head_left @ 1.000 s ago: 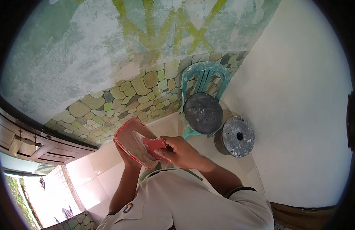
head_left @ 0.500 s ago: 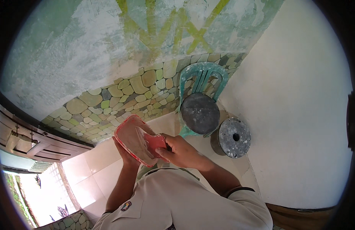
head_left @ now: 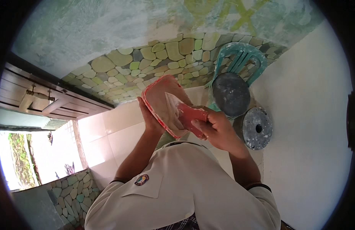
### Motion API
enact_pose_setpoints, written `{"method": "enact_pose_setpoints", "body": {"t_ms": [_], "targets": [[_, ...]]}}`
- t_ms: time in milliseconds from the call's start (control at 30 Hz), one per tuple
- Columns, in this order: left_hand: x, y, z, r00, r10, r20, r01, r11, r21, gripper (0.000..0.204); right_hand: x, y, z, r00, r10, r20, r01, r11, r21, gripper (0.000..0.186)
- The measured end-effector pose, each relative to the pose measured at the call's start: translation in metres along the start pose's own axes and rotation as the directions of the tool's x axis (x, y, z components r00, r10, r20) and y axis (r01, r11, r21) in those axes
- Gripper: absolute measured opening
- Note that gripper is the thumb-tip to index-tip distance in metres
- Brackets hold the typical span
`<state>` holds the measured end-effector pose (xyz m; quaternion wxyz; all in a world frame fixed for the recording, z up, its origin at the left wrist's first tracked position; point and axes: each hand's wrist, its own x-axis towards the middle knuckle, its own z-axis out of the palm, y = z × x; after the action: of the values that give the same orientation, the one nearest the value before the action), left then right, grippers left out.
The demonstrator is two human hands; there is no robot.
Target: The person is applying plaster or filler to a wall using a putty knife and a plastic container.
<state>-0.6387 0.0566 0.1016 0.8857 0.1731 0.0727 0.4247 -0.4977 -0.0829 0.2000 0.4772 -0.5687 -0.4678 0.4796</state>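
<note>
My left hand (head_left: 150, 117) grips a shallow red tray (head_left: 153, 87) by its left side, with the fingers mostly hidden beneath it. Pale brownish filler paste (head_left: 161, 99) coats the inside of the tray. In my right hand (head_left: 220, 129) is a putty knife with a wide red handle (head_left: 193, 115), also smeared with paste. Its blade lies over the tray, pointing up and left, and whitish paste covers it. I hold both things close together in front of my waist.
Ahead is a wall (head_left: 108, 34) with patchy white and green paint above a band of flat stones (head_left: 147, 57). A green plastic chair (head_left: 242, 50) bears a dark round lid-like disc (head_left: 231, 94). Beside it stands a paint-spattered grey drum (head_left: 258, 134). A wooden door (head_left: 51, 96) is at left.
My view has turned left, so the chair, drum and wall sit farther right and higher in the picture. Both hands keep hold of the tray and putty knife.
</note>
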Motion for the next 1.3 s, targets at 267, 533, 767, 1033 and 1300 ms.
{"method": "enact_pose_setpoints", "body": {"t_ms": [267,533,767,1033,1300], "targets": [[-0.001,0.003,-0.001,0.988,0.018,-0.156,-0.001,0.994,0.113,0.054,-0.002,0.003,0.009,1.000,0.026,0.013,-0.026,0.999,0.024,0.032],[-0.002,0.006,-0.009,0.983,0.088,0.161,-0.102,0.992,0.079,0.083,-0.007,0.011,0.022,0.998,0.041,-0.048,-0.035,0.992,0.122,0.028],[0.001,0.009,-0.014,0.988,0.148,0.047,-0.154,0.975,0.157,0.072,-0.007,0.031,0.037,0.981,0.066,-0.182,0.050,0.820,0.570,0.026],[-0.002,0.007,-0.008,0.977,0.139,-0.159,-0.077,0.935,0.347,0.083,0.003,0.043,0.037,0.961,0.138,-0.241,0.079,0.697,0.713,0.024],[0.009,0.004,0.005,0.978,0.201,-0.061,-0.168,0.921,0.352,0.062,0.019,0.039,0.029,0.956,0.087,-0.281,0.183,0.572,0.800,0.032]]}}
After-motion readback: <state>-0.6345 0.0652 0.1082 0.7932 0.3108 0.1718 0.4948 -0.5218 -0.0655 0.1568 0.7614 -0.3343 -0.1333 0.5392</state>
